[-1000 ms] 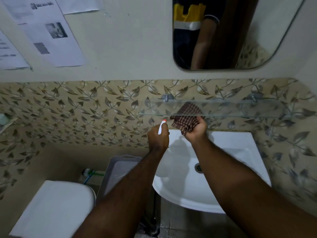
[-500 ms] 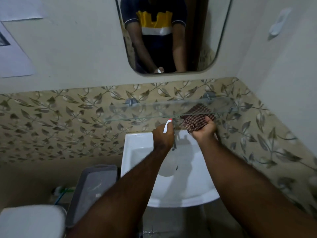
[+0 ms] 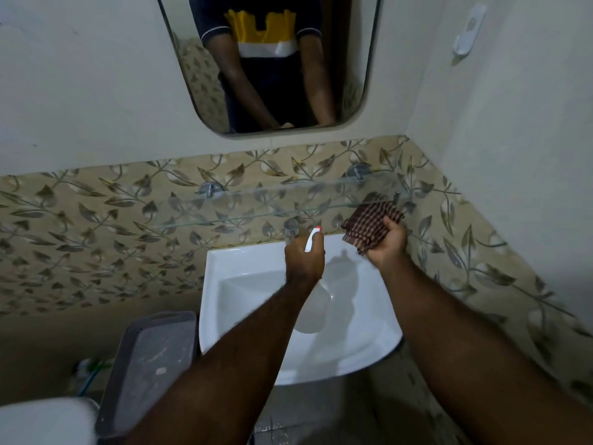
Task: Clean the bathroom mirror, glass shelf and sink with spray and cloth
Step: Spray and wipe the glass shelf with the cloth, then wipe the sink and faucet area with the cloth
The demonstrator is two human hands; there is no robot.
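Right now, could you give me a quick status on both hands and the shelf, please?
Left hand shut on spray bottle over sink. Right hand presses checked cloth at glass shelf, right end. Shelf bare, nothing in the way.

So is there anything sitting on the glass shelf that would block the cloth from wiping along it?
Nothing visible does. The glass shelf looks bare, with the checked cloth in the right hand at its right end.

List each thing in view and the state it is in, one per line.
Left hand: closed around the spray bottle.
Spray bottle: held over the sink, nozzle toward the shelf.
Right hand: gripping the cloth.
Cloth: bunched, pressed at the right end of the glass shelf.
Glass shelf: mounted, nothing standing on it.
Sink: no water standing in it.
Mirror: reflecting the person.
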